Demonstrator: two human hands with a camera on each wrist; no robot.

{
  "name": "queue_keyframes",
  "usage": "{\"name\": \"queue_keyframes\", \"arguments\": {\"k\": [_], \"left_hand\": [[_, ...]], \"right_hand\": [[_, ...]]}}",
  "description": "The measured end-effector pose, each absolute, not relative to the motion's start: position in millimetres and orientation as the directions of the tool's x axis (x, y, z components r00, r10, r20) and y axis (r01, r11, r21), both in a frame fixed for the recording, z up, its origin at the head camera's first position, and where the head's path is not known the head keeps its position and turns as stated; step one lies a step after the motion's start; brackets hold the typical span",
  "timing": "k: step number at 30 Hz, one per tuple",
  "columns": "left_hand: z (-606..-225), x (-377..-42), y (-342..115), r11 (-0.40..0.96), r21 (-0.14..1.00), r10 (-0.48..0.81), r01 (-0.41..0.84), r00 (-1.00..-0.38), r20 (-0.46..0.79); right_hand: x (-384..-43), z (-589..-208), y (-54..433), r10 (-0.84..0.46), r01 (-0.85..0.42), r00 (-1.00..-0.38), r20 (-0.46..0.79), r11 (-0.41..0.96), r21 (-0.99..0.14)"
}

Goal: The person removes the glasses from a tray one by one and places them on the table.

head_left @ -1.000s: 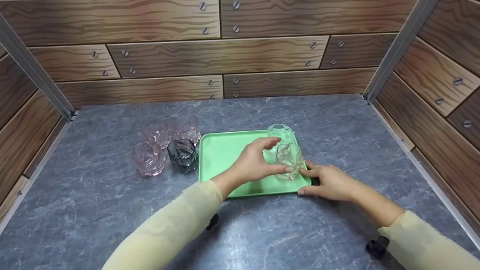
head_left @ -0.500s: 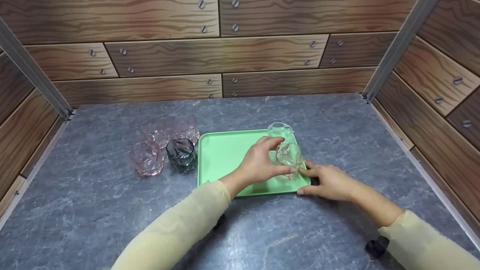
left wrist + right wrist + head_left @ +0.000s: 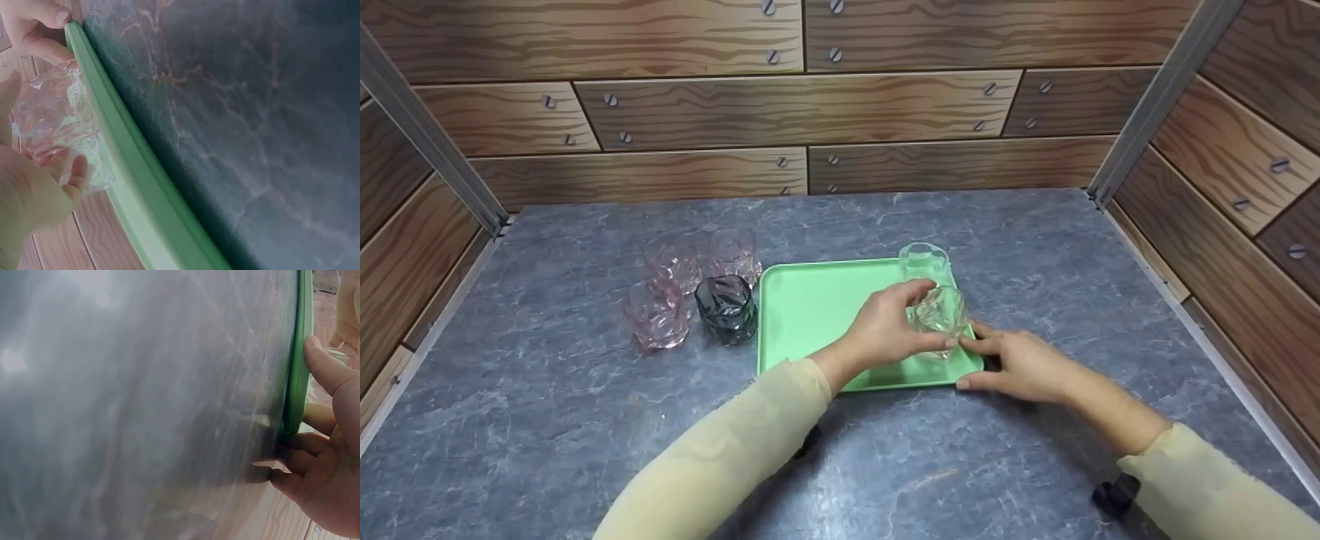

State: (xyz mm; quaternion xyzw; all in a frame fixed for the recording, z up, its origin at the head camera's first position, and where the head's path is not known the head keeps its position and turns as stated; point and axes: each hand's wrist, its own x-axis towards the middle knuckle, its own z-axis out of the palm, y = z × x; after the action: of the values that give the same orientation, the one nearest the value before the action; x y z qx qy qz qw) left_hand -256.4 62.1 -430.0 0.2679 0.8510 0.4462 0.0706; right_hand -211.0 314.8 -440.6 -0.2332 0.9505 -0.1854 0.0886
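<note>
My left hand [image 3: 885, 326] curves round a clear faceted glass [image 3: 941, 313] at the right front of a green tray [image 3: 802, 300]. Its thumb lies along the glass's near side, and the index finger reaches behind. In the left wrist view the fingers [image 3: 73, 174] show against the clear glass [image 3: 53, 112]. My right hand [image 3: 1020, 364] holds the tray's near right corner, thumb on the front edge and fingers at the right side. The right wrist view has that thumb [image 3: 323, 363] on the green rim [image 3: 301, 354]. Another clear glass [image 3: 924, 259] stands upright at the tray's far right corner.
Left of the tray stand a dark grey glass [image 3: 725, 311] and three pink glasses, one in front [image 3: 656, 319] and two behind. The dark glass is close to the tray's left edge. Wood-patterned walls [image 3: 915, 109] bound the grey marbled table [image 3: 547, 375].
My left hand has shifted a little right, closer round the front clear glass. The right hand stays at the tray corner, and the tray and glasses keep their places.
</note>
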Motion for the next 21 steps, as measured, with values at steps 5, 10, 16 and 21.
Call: {"name": "queue_keyframes", "arguments": {"k": [5, 10, 16, 21], "left_hand": [[-431.9, -256.5, 65.3, 0.449, 0.818, 0.500, 0.360, -0.860, 0.105], [-433.4, -256.1, 65.0, 0.440, 0.824, 0.492, 0.356, -0.864, 0.110], [-433.0, -253.0, 60.2, 0.422, 0.834, 0.494, 0.355, -0.861, 0.117], [-426.6, -250.7, 51.5, 0.417, 0.831, 0.490, 0.369, -0.861, 0.136]], "right_hand": [[-211.3, -440.9, 314.7, -0.472, -0.405, -0.877, -0.086, 0.824, -0.395], [-211.3, -441.4, 314.3, -0.482, -0.416, -0.873, -0.078, 0.817, -0.400], [-211.4, -441.7, 313.8, -0.483, -0.413, -0.872, -0.077, 0.812, -0.412], [-211.9, -440.8, 314.2, -0.473, -0.402, -0.877, -0.089, 0.821, -0.405]]}}
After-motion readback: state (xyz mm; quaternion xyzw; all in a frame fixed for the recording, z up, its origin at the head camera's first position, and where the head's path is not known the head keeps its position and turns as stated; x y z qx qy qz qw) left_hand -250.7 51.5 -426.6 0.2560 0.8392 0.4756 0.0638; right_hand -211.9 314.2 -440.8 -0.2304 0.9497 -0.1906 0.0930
